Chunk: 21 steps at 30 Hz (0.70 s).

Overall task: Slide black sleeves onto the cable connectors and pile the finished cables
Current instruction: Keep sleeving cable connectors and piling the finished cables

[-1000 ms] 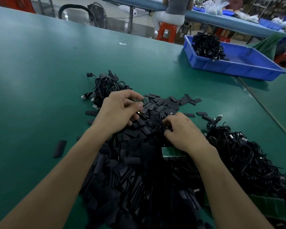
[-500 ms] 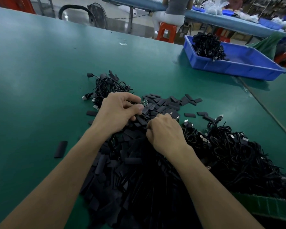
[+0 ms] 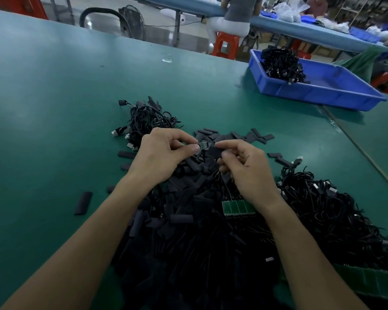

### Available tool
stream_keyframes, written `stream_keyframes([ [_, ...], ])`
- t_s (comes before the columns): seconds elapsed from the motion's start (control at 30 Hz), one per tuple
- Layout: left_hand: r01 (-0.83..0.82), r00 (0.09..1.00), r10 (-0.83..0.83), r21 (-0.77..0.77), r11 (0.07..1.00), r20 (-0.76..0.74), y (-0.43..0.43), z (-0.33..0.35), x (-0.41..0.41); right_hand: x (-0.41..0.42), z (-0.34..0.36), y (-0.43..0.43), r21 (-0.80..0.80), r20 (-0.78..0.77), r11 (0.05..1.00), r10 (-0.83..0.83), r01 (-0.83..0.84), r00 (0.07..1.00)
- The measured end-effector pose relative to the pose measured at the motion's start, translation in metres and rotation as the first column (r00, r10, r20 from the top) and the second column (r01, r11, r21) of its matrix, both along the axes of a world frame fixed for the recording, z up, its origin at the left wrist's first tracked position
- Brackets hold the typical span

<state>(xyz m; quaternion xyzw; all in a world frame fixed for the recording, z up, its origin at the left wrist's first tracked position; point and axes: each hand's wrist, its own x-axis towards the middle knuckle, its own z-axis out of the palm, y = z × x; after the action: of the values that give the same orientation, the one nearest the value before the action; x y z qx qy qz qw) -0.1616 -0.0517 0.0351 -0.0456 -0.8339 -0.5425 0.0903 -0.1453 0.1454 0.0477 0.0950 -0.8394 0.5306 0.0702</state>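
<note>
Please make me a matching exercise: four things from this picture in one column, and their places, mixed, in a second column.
1 connector
2 lone sleeve
3 blue tray
4 red stool

A under a seated person
B pinched in the left hand
C holds a heap of black cables
D alone on the green table

Pairs: 1-B, 2-D, 3-C, 4-A

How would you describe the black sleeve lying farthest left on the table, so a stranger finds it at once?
Start at the big heap of black sleeves in the middle of the green table. Left of it, beyond the left forearm, one sleeve lies alone, touching nothing. Other strays lie nearer the heap.
</note>
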Motion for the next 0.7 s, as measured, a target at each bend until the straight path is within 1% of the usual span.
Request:
stream_keyframes([
  [0.13, 0.02, 1.0, -0.02, 0.007, 1.0, -0.015, 0.003, 0.002, 0.002, 0.003, -0.001, 0.004, -0.091, 0.034, 0.995, -0.038, 0.041, 0.999],
  [0.2, 0.044, 0.999, -0.044, 0.0, 0.999, -0.015, 0.004, 0.002, 0.002, 0.004, -0.003, 0.006, -0.114, 0.04, 0.993, -0.03, 0.035, 0.999],
  [0.3, 0.065, 0.998, -0.065, 0.006, 0.998, -0.001, 0.006, 0.002, 0.002, 0.006, -0.006, 0.009, -0.09, 0.043, 0.996, -0.011, 0.014, 0.999],
  [0.37, 0.081, 0.997, -0.081, 0.002, 0.997, 0.002, 0.008, 0.002, 0.003, 0.006, -0.007, 0.01, -0.07, 0.034, 0.997, -0.034, 0.036, 0.999],
  [0.57, 0.124, 0.992, -0.124, 0.024, 0.992, 0.014, 0.008, 0.002, 0.002, 0.006, -0.005, 0.011, -0.133, -0.037, 0.986, -0.102, 0.096, 0.994],
  [0.7, 0.16, 0.987, -0.16, 0.045, 0.986, 0.008, 0.009, 0.004, 0.003, 0.008, -0.004, 0.011, -0.099, -0.079, 0.991, -0.093, 0.085, 0.993],
])
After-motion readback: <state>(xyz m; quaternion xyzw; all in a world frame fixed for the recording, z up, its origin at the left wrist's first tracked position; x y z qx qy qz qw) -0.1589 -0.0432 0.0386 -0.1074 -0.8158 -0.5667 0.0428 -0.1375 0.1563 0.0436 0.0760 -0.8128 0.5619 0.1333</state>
